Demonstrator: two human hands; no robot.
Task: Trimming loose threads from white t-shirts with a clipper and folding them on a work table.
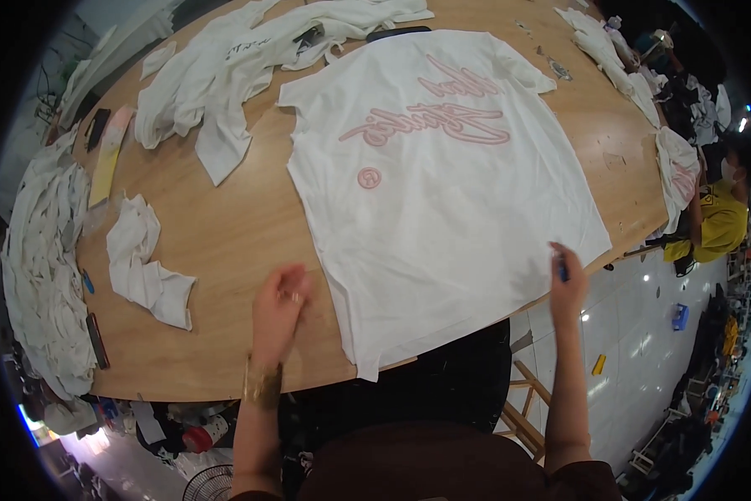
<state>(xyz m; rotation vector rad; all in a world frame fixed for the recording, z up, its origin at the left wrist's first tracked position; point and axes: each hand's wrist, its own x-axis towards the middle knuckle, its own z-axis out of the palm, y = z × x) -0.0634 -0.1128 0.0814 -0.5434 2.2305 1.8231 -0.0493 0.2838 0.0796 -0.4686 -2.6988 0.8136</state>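
Even overhead light; the left hand (pixel 279 307) blurs in motion, glare spots dot the glossy floor tiles (pixel 634 334) beyond the fingers, fisheye rim darkens.

Both bare forearms are reaching up from the near edge of the worktop. The left hand (pixel 279 307), a gold bracelet at its wrist, is hovering with fingers loosely curled. The right hand (pixel 566 282) is pinching closed near the near right edge.

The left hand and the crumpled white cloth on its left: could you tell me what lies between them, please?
In the head view, only bare wooden tabletop lies between the left hand and the crumpled white cloth.
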